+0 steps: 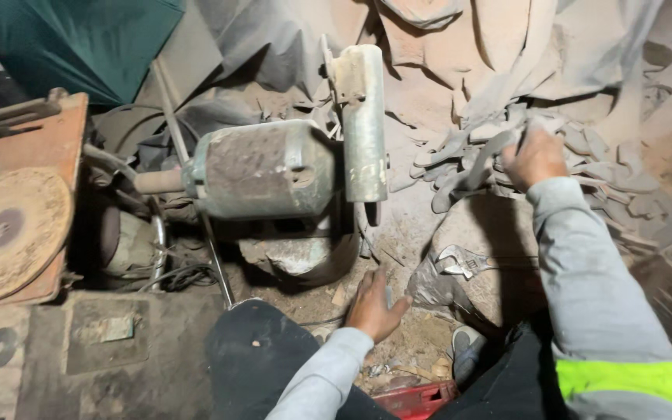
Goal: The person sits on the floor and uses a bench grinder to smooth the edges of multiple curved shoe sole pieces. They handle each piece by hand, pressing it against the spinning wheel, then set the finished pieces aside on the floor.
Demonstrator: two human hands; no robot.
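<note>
Dusty floor: right hand (pixel 534 158) grips, apparently, a blade (pixel 485 155) (grey pile (pixel 585 167)).

This is a grimy metalworking workshop, everything coated in brown dust. Just beyond the fingers of the left hand (pixel 372 305) stands a bench grinder motor (pixel 262 169) with its wheel guard (pixel 363 120), and an adjustable wrench (pixel 464 263) lies just to their right. Under the fingers of the right hand (pixel 534 155) is a heap of flat metal blanks (pixel 460 159), while a worn abrasive disc (pixel 9 233) sits far off to the left.
</note>
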